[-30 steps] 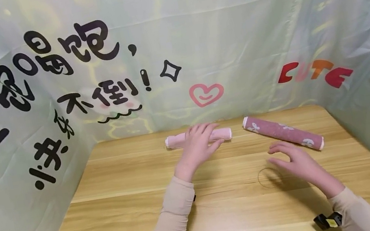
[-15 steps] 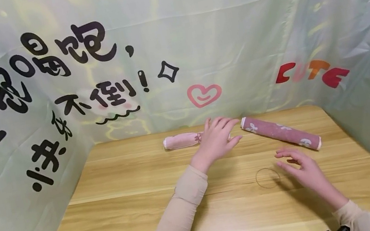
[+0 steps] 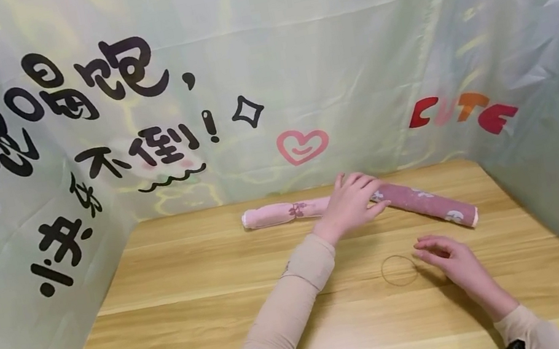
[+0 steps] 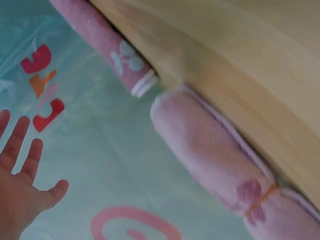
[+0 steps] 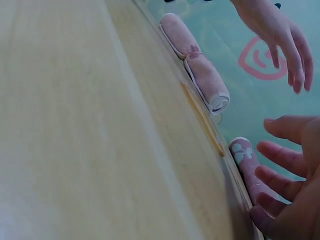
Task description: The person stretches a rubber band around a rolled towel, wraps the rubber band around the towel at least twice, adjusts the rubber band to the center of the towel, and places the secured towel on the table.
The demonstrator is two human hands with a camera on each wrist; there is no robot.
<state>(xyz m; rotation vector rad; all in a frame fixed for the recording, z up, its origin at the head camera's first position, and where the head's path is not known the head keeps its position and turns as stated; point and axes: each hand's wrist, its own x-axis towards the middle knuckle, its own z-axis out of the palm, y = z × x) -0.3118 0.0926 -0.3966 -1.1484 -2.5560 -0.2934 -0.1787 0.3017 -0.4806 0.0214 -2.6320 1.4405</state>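
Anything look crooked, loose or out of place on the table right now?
Mostly tidy. The light pink rolled towel lies parallel to the table's back edge, but the darker pink rolled towel sits askew, angled toward the front right. A thin loose ring lies alone by the right hand. The left hand hovers where the rolls meet.

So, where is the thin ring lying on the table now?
In the head view, the thin ring lies flat on the wooden table, right of centre, beside the right hand fingertips and nearer the camera than the dark pink rolled towel.
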